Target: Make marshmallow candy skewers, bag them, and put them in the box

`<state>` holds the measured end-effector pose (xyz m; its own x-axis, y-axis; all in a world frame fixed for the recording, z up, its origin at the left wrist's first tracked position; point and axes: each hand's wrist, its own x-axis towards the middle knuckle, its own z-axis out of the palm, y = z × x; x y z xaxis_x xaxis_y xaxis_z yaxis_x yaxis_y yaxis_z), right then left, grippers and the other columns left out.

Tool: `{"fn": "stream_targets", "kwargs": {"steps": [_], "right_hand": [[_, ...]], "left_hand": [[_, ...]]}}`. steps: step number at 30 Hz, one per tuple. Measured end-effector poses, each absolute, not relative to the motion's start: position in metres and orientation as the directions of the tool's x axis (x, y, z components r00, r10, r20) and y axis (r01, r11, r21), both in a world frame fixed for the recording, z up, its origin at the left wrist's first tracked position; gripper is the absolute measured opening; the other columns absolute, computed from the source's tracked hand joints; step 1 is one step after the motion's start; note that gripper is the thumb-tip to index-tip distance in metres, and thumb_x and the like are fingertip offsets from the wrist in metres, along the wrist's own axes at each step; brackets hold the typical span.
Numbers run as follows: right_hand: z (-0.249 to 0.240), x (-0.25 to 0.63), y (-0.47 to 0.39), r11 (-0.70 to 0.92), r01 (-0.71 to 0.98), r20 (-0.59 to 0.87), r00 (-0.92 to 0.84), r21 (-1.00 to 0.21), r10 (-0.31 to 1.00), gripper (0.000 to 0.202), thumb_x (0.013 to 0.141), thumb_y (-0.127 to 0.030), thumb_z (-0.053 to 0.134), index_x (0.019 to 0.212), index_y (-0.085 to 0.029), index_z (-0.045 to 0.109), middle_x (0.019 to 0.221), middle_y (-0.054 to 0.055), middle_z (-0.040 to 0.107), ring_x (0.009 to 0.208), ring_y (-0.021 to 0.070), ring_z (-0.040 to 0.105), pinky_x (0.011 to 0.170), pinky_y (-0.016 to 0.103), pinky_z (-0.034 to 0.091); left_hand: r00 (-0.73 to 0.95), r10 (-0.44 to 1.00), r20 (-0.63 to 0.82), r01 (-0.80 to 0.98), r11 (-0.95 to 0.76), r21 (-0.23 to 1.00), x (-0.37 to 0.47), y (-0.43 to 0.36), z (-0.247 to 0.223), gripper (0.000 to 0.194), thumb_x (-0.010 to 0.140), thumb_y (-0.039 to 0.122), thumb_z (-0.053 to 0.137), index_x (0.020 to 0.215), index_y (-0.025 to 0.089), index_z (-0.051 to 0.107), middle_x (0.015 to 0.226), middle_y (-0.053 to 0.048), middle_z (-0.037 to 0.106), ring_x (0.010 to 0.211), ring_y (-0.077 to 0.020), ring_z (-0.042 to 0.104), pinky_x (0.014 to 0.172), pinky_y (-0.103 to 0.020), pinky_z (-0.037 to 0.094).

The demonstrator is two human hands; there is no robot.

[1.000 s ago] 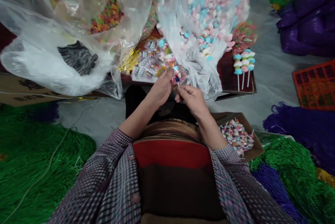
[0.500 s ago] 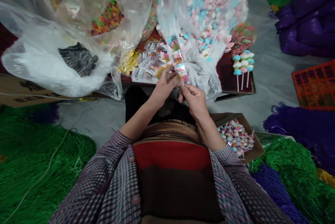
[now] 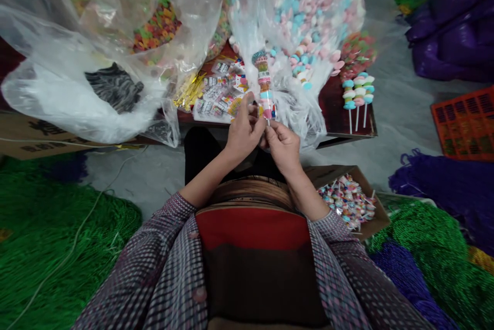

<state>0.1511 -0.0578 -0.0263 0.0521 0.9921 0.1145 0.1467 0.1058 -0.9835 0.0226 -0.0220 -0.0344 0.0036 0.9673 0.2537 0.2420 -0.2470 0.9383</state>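
Observation:
A candy skewer in a clear printed wrapper stands out in front of me, its stick end toward my body. My left hand pinches the gathered lower end of the wrapper, thumb and forefinger close together. Against the same spot, my right hand grips the stick with curled fingers. Whether a tie is between the fingertips is too small to make out. Left of the skewer lie flat printed wrappers and a bundle of gold twist ties.
Three unwrapped candy skewers rest at the table's right corner. Behind are bags of marshmallows and gummy rings. A carton of wrapped candy stands by my right arm. Green strands are heaped at left, an orange crate at right.
The wrapped skewer has turned slightly, so more of its printed side shows. Both hands have drawn a little closer together at its lower end.

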Motion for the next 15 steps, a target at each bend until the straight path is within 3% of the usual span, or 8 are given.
{"fn": "stream_targets", "kwargs": {"steps": [2,4,6,8,12,15], "right_hand": [[-0.030,0.150,-0.058,0.145,0.228,0.162,0.059,-0.963,0.985,0.037,0.097,-0.052,0.058,0.107,-0.021,0.076,0.058,-0.006,0.062,0.053,0.0108,0.057,0.059,0.026,0.048],[-0.032,0.149,-0.058,0.184,0.315,0.214,0.062,-0.931,0.975,0.035,0.099,-0.048,0.056,0.108,-0.021,0.076,0.065,-0.003,0.069,0.058,0.0130,0.062,0.064,0.028,0.051],[-0.034,0.147,-0.058,0.228,0.377,0.270,0.060,-0.898,0.961,0.033,0.099,-0.045,0.056,0.107,-0.021,0.077,0.076,0.001,0.075,0.067,0.0159,0.067,0.070,0.031,0.054],[-0.034,0.146,-0.059,0.258,0.398,0.303,0.053,-0.880,0.951,0.032,0.099,-0.042,0.055,0.108,-0.021,0.076,0.078,0.002,0.076,0.069,0.0169,0.069,0.071,0.031,0.055],[-0.032,0.144,-0.060,0.252,0.380,0.288,0.041,-0.890,0.957,0.031,0.102,-0.040,0.052,0.112,-0.021,0.074,0.062,-0.003,0.066,0.055,0.0138,0.061,0.066,0.029,0.054],[-0.032,0.143,-0.059,0.253,0.378,0.285,0.031,-0.891,0.958,0.031,0.102,-0.040,0.051,0.111,-0.020,0.073,0.062,-0.004,0.066,0.055,0.0130,0.061,0.066,0.029,0.054]], "left_hand": [[0.008,0.946,0.324,0.330,-0.308,0.892,0.024,-0.020,-0.035,0.064,0.097,0.037,0.055,0.157,0.028,0.034,0.143,-0.015,0.064,0.089,-0.0178,0.070,0.090,-0.036,0.057],[0.035,0.904,0.426,0.403,-0.403,0.822,0.025,-0.015,-0.036,0.068,0.099,0.039,0.051,0.162,0.028,0.029,0.154,-0.015,0.057,0.110,-0.0234,0.069,0.104,-0.041,0.055],[0.077,0.853,0.516,0.453,-0.491,0.744,0.024,-0.010,-0.038,0.064,0.101,0.040,0.046,0.163,0.029,0.029,0.159,-0.013,0.053,0.135,-0.0267,0.059,0.119,-0.045,0.046],[0.117,0.826,0.551,0.488,-0.531,0.693,0.021,-0.005,-0.041,0.059,0.104,0.041,0.038,0.162,0.030,0.032,0.161,-0.011,0.052,0.148,-0.0255,0.048,0.125,-0.046,0.039],[0.159,0.822,0.547,0.544,-0.535,0.646,0.013,0.001,-0.050,0.059,0.107,0.047,0.031,0.161,0.026,0.035,0.162,-0.012,0.051,0.152,-0.0246,0.045,0.126,-0.046,0.038],[0.160,0.829,0.535,0.555,-0.524,0.646,0.009,0.005,-0.055,0.060,0.106,0.048,0.031,0.162,0.026,0.035,0.162,-0.011,0.051,0.147,-0.0243,0.050,0.124,-0.045,0.041]]}}
